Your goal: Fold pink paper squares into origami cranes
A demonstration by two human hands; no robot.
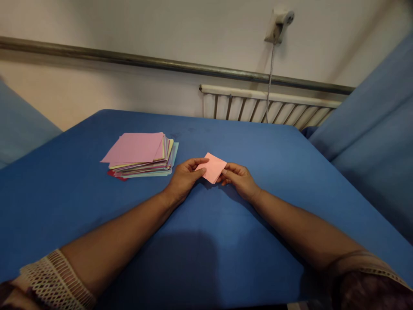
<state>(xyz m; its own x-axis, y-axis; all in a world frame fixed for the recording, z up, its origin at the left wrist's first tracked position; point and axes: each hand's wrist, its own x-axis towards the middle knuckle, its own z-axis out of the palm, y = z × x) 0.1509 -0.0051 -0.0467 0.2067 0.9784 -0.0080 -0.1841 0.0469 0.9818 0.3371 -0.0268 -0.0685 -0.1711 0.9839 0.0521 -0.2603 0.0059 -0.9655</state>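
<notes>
A small folded square of pink paper (213,167) is held up just above the blue surface, one corner pointing away from me. My left hand (187,175) pinches its left side between thumb and fingers. On the right side, my right hand (238,177) grips the lower right edge, thumb on top and fingers partly behind the paper. The layers show slightly apart at the bottom corner. To the left of my left hand lies a thick stack of coloured paper sheets (138,148), with pink on top and yellow, light blue and red edges showing below.
The blue-covered table (258,150) reaches to the wall. Behind it are a white radiator (245,92), a metal rail (161,62) and a wall socket with a plug (278,26), its cord hanging down. Blue curtains (377,116) hang at the right and left.
</notes>
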